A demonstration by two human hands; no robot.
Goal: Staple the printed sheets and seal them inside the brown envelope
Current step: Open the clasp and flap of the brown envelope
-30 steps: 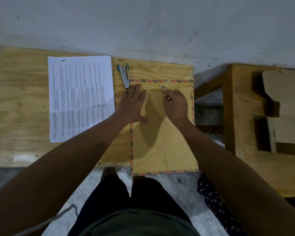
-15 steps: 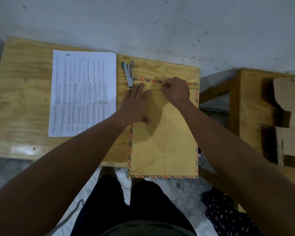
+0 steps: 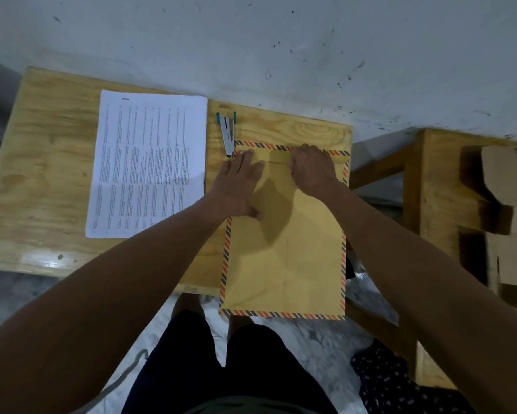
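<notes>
A brown envelope (image 3: 284, 258) with a striped border lies on the wooden table (image 3: 42, 174), its lower end hanging over the front edge. My left hand (image 3: 239, 186) rests flat on its upper left part, fingers straight. My right hand (image 3: 311, 168) is curled at the top of the envelope and grips the folded flap, hiding the clasp. The printed sheets (image 3: 149, 162) lie in a stack to the left, apart from the envelope. A small metal stapler (image 3: 228, 134) with teal ends lies between the sheets and the envelope, just beyond my left fingertips.
A grey wall runs right behind the table. To the right stands a second wooden bench (image 3: 439, 189) with cardboard pieces (image 3: 508, 174) on it. A dark dotted cloth (image 3: 379, 375) lies on the marble floor beside my legs.
My right hand moved up from the string clasp to the envelope's top edge and now covers the flap. My left hand stayed flat in place.
</notes>
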